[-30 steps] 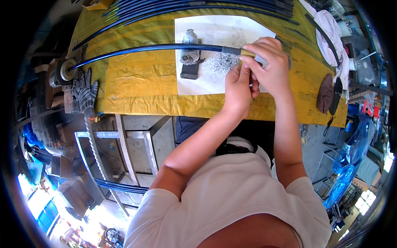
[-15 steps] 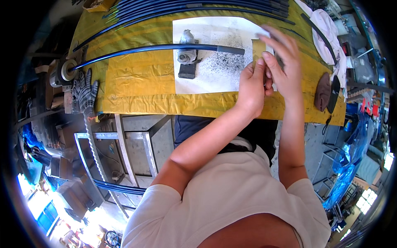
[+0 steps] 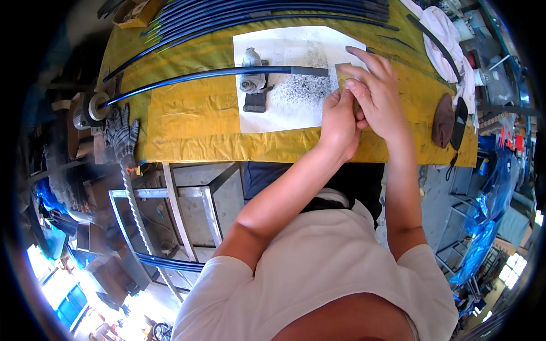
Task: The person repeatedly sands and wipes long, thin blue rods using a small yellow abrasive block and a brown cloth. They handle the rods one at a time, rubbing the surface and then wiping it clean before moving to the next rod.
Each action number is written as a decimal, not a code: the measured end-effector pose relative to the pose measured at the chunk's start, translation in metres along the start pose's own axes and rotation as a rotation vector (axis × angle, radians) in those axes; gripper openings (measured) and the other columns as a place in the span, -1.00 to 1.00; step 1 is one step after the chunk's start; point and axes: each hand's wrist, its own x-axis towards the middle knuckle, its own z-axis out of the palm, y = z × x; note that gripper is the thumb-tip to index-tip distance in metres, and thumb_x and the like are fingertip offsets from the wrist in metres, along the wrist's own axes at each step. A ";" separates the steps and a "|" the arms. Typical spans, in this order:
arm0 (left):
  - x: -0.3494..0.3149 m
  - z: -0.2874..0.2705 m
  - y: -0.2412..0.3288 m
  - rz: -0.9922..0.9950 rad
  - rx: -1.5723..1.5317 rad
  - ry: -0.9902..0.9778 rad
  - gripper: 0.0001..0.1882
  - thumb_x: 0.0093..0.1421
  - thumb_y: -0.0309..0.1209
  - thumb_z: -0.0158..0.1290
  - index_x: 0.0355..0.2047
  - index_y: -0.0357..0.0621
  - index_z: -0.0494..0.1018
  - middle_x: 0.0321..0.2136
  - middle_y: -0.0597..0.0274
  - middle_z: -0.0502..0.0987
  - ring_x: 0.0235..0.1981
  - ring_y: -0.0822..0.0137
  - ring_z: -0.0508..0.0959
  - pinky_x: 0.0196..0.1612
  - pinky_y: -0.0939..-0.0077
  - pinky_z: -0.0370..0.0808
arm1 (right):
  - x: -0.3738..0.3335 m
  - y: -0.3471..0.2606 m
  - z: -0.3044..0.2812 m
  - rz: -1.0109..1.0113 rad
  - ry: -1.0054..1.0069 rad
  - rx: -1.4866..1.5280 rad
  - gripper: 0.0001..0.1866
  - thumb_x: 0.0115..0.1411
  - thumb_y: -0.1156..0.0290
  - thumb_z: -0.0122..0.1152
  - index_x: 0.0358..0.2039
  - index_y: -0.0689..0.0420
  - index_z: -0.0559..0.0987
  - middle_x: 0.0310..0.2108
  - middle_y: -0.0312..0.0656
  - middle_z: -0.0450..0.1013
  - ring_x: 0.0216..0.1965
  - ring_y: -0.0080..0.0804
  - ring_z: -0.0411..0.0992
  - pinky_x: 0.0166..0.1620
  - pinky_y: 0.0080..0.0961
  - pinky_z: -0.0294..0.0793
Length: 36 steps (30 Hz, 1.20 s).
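Left hand's (image 3: 339, 122) grip pinches tan strip (image 3: 343, 69), right hand's (image 3: 378, 94) hold unclear, just beside blue rod's (image 3: 310, 71) grey end over dust-specked paper (image 3: 278, 120) on desk (image 3: 193, 136); some abrading looks done, remainder can't tell.

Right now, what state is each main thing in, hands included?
Rod: right end free
Strip: partly hidden, apart from rod
Left hand: pinching strip
Right hand: fingers partly extended, grip unclear
Paper: flat, dust-speckled
Other rods: laid side by side
Glove: unworn
Cloth: crumpled
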 end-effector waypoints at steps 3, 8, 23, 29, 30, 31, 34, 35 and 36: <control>-0.002 0.001 0.001 -0.043 0.022 0.015 -0.77 0.31 -0.26 -0.21 -0.33 -0.13 0.34 -0.58 0.41 0.28 -0.65 0.60 0.21 -0.63 0.71 0.14 | -0.005 -0.004 0.003 0.268 0.248 0.299 -0.71 0.12 0.32 0.15 -0.14 0.11 0.49 -0.14 -0.15 0.38 -0.15 -0.28 0.33 -0.09 -0.39 0.30; -0.003 -0.002 -0.005 -0.081 0.043 -0.029 -0.76 0.31 -0.25 -0.20 -0.37 -0.13 0.32 -0.56 0.37 0.31 -0.66 0.58 0.24 -0.65 0.69 0.21 | -0.010 -0.004 -0.002 0.642 0.171 0.808 -0.67 0.09 0.54 0.16 -0.09 0.18 0.44 -0.41 -0.23 0.39 -0.48 -0.62 0.34 -0.44 -0.67 0.37; -0.016 -0.005 0.002 -0.128 0.151 -0.091 -0.77 0.24 -0.34 -0.08 -0.18 -0.24 0.30 -0.29 0.21 0.42 -0.30 0.41 0.43 -0.40 0.59 0.39 | -0.011 -0.003 0.002 0.682 0.207 1.004 -0.65 0.04 0.62 0.18 -0.11 0.17 0.44 -0.44 -0.27 0.35 -0.44 -0.64 0.31 -0.47 -0.71 0.33; -0.036 -0.013 0.000 0.017 0.420 0.007 -0.36 0.22 -0.34 -0.08 0.20 -0.39 -0.04 0.13 -0.02 0.17 0.17 0.19 0.19 0.16 0.34 0.17 | -0.015 0.034 0.014 0.521 0.252 0.613 -0.65 0.07 0.48 0.17 -0.08 0.10 0.45 -0.25 -0.16 0.39 -0.25 -0.37 0.36 -0.17 -0.49 0.34; -0.040 -0.012 0.003 0.039 0.468 -0.013 -0.34 0.21 -0.34 -0.08 0.21 -0.39 -0.08 0.16 -0.03 0.13 0.20 0.19 0.15 0.19 0.34 0.11 | -0.019 0.038 0.015 0.447 0.257 0.389 -0.65 0.08 0.43 0.17 -0.08 0.09 0.44 -0.19 -0.13 0.39 -0.19 -0.28 0.35 -0.12 -0.42 0.33; -0.045 -0.010 0.006 0.060 0.517 -0.033 -0.32 0.21 -0.35 -0.07 0.22 -0.38 -0.11 0.19 -0.03 0.08 0.22 0.18 0.10 0.21 0.33 0.06 | -0.023 0.042 0.013 0.371 0.260 0.165 -0.64 0.09 0.38 0.17 -0.07 0.08 0.44 -0.13 -0.10 0.38 -0.13 -0.20 0.35 -0.08 -0.35 0.32; -0.053 -0.009 0.014 0.095 0.377 -0.170 -0.30 0.19 -0.38 -0.07 0.24 -0.36 -0.13 0.24 -0.03 0.00 0.26 0.16 0.04 0.24 0.32 -0.01 | -0.051 0.046 -0.008 0.354 0.262 -0.275 -0.60 0.09 0.22 0.15 -0.06 0.07 0.44 0.01 -0.05 0.30 0.01 -0.04 0.24 0.04 -0.22 0.20; -0.055 -0.009 0.017 0.102 0.281 -0.227 -0.30 0.18 -0.39 -0.07 0.24 -0.36 -0.12 0.25 -0.02 -0.01 0.27 0.15 0.03 0.24 0.31 -0.01 | -0.065 0.051 -0.016 0.447 0.253 -0.398 -0.58 0.10 0.16 0.13 -0.04 0.05 0.43 0.03 -0.07 0.28 0.03 -0.05 0.22 0.05 -0.20 0.18; -0.057 -0.007 0.020 0.106 0.234 -0.287 -0.30 0.17 -0.41 -0.06 0.24 -0.34 -0.12 0.25 -0.01 -0.01 0.26 0.15 0.03 0.24 0.31 -0.01 | -0.082 0.060 -0.025 0.542 0.243 -0.526 -0.55 0.10 0.10 0.12 -0.03 0.03 0.43 0.05 -0.08 0.27 0.05 -0.06 0.21 0.07 -0.18 0.16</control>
